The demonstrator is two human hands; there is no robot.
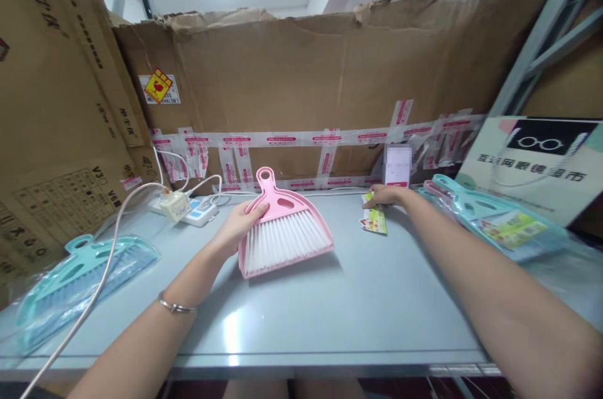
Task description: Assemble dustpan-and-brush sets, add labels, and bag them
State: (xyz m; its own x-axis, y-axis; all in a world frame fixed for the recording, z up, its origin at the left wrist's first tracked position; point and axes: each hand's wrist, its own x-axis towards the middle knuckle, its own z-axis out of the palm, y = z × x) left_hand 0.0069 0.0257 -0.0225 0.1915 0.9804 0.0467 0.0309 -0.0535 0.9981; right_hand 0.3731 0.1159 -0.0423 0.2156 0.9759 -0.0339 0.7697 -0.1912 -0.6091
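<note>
A pink dustpan with a white-bristled brush nested in it (pixel 284 229) lies flat in the middle of the grey table (pixel 358 305), its handle pointing away. My left hand (pixel 239 226) grips its left edge, fingers wrapped over the rim. My right hand (pixel 384 196) reaches to the back of the table and pinches the top of a small stack of colourful printed cards (pixel 374 220) lying there.
A teal dustpan set in a clear bag (pixel 70 289) lies at the left edge, crossed by a white cable. A white power strip (pixel 188 209) sits at the back left. More bagged teal and pink dustpan sets (pixel 490 223) are piled at the right. Taped cardboard walls enclose the table.
</note>
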